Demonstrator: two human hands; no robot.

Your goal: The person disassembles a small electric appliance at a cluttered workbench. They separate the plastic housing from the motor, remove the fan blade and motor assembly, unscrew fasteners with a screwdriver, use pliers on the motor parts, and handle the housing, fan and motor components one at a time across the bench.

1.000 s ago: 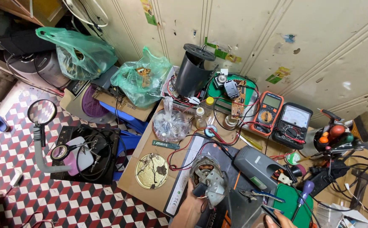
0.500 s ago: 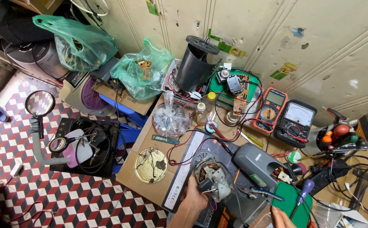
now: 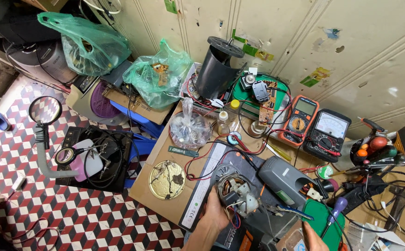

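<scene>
Motor [image 3: 234,194] now gripped in left hand [image 3: 214,211], bottom centre, over table [image 3: 156,204]; a second ago barely touched. Right hand [image 3: 310,234] at bottom edge, grip unclear, near pliers [image 3: 290,211].

The small electric motor [image 3: 236,194] is a grey metal unit with copper windings showing through its open frame and thin red, blue and white leads trailing from its underside. It sits tilted, held just above a dark mat at about 6 o'clock on the desk [image 3: 152,186]. At 3 o'clock from it lies a pair of blue-handled pliers [image 3: 290,211], its dark nose pointing toward the motor and its handles running off to the right.
</scene>
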